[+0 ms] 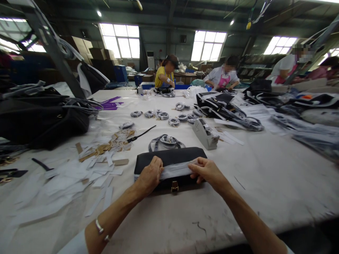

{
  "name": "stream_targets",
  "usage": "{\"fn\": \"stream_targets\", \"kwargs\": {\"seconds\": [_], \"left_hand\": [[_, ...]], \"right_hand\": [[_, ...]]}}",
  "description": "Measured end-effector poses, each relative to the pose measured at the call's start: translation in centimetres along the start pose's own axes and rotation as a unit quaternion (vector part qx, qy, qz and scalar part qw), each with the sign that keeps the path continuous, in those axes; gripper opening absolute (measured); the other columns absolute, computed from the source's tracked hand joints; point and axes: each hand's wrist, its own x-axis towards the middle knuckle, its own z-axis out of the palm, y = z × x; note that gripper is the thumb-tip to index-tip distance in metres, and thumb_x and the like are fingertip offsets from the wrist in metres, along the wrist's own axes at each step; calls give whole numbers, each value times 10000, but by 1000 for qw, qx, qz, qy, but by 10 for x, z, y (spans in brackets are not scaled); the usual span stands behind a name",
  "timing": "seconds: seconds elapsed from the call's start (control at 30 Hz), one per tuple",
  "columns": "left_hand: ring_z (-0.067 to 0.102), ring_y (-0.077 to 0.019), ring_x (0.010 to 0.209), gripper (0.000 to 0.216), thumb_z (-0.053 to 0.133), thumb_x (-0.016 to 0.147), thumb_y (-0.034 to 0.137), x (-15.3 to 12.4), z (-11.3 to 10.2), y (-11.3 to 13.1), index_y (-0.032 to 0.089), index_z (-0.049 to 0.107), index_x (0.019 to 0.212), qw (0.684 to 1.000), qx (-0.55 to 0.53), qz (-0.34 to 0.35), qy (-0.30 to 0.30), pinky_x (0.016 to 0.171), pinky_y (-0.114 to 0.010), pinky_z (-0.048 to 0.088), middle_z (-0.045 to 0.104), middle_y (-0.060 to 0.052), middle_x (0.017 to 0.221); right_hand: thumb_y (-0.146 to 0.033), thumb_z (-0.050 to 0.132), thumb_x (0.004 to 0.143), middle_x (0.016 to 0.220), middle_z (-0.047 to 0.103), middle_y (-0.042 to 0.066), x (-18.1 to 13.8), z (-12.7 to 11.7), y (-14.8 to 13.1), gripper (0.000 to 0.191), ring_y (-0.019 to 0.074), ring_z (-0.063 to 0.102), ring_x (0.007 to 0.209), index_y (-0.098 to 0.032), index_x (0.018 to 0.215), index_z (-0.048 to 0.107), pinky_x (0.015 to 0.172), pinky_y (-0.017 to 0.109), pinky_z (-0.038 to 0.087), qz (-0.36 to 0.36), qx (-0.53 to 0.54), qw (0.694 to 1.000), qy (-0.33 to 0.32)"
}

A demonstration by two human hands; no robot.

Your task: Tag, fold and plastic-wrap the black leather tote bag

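Note:
A black handbag (172,155) with a gold clasp (174,186) lies on the table in front of me. Across its front runs a whitish, translucent strip of wrapping (176,170). My left hand (151,173) has its fingers curled closed on the strip's left end. At the right end, my right hand (205,171) pinches the same strip between thumb and fingers. Both hands rest against the bag. Behind it sits a wrapped strap coil (168,140), with the bag's handle looping around it.
A grey tape dispenser (205,134) stands right behind the bag. Paper scraps (66,187) and tags (106,148) litter the left side. Several wrapped strap coils (182,118) lie farther back. Black bags pile up left (45,120) and right (219,104). Co-workers (164,76) work across the table.

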Motion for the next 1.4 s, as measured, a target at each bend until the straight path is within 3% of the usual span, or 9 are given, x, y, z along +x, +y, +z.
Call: {"fn": "stream_targets", "kwargs": {"seconds": [0.17, 0.37, 0.47, 0.63, 1.0, 1.13, 1.2, 1.27, 1.4], "left_hand": [[587, -144, 833, 93, 397, 961, 146, 0, 0, 4, 199, 464, 924, 998, 60, 2, -2, 734, -255, 459, 507, -33, 1027], [602, -163, 843, 85, 450, 972, 234, 0, 0, 12, 183, 514, 948, 985, 171, 6, -21, 688, -259, 457, 539, -45, 1041], [590, -216, 912, 89, 483, 957, 251, -1, 3, 13, 178, 535, 951, 967, 253, 12, 1, 642, -282, 439, 562, -65, 1035], [550, -262, 906, 96, 518, 934, 239, 2, 6, 6, 165, 551, 885, 950, 306, 46, 37, 795, -377, 411, 585, -90, 926], [560, -261, 833, 123, 498, 947, 247, 1, 13, -5, 164, 563, 884, 956, 271, 24, 107, 746, -390, 414, 595, -79, 887], [565, -250, 999, 205, 391, 965, 124, -8, 16, -9, 161, 587, 1010, 942, 244, 159, 166, 878, -399, 419, 629, -103, 1065], [527, -240, 1154, 278, 350, 973, 103, -12, 19, -4, 168, 576, 1121, 930, 211, 255, 160, 989, -396, 386, 623, -103, 1178], [504, -244, 1219, 285, 390, 981, 166, -12, 25, 7, 160, 537, 1225, 926, 192, 296, 133, 1032, -396, 380, 611, -111, 1243], [534, -302, 1203, 490, 561, 925, 369, -7, 48, 37, 120, 469, 1336, 946, 214, 221, 101, 1010, -455, 427, 589, -162, 1289]], "right_hand": [[-439, 611, 793, 607, 629, -7, -3, 0, 0, 255, 141, 618, 512, -189, 745, 589, 416, 215, 426, -43, -104, 992, 55], [-383, 535, 885, 660, 630, -14, -11, 0, 12, 264, 156, 587, 653, -224, 675, 549, 603, 266, 359, -164, -403, 884, 171], [-367, 519, 905, 704, 642, -12, -12, 0, 17, 252, 156, 582, 677, -226, 696, 528, 619, 267, 330, -182, -449, 859, 165], [-342, 488, 929, 758, 657, 3, -8, -1, 18, 249, 163, 589, 727, -224, 712, 518, 654, 271, 318, -219, -485, 830, 166], [-400, 487, 914, 750, 674, -9, 8, -10, 5, 241, 165, 586, 717, -243, 753, 572, 589, 271, 247, -117, -502, 848, 122], [-394, 500, 906, 782, 689, -2, 9, -11, 3, 218, 171, 597, 728, -246, 776, 594, 582, 276, 238, -107, -514, 844, 106], [-382, 502, 905, 793, 691, 2, 9, -12, 4, 204, 172, 600, 733, -246, 786, 597, 581, 278, 237, -104, -518, 843, 104], [-376, 496, 907, 784, 688, 2, 9, -12, 4, 201, 172, 599, 729, -247, 787, 593, 581, 277, 236, -100, -515, 845, 108], [-347, 510, 895, 757, 679, 5, 9, -9, 3, 180, 174, 603, 727, -237, 778, 591, 579, 280, 233, -108, -497, 854, 110]]}}
